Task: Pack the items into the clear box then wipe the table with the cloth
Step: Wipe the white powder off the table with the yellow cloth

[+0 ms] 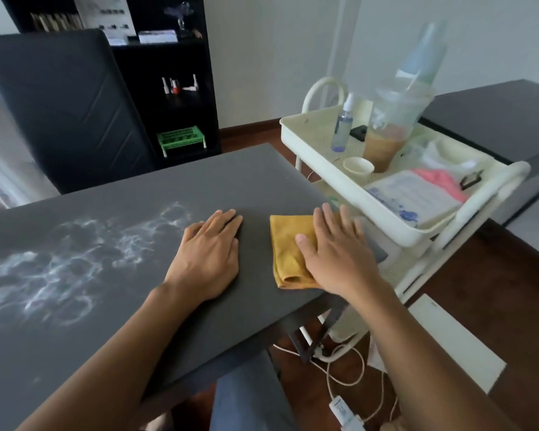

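A folded yellow cloth (288,244) lies on the dark grey table (112,188) near its right edge. My right hand (339,250) lies flat on the cloth's right part, fingers spread, pressing rather than gripping. To the left of the cloth, my left hand (210,258) rests palm down on the bare table top, holding nothing. White wavy light patches show on the table's left half (75,259). No clear box and no loose items are in view.
A cream trolley (293,132) stands right of the table with a spray bottle (343,126), an iced coffee cup (392,129), a paper cup (358,169) and papers. A dark chair (66,107) stands behind the table. White cables (349,365) lie on the floor.
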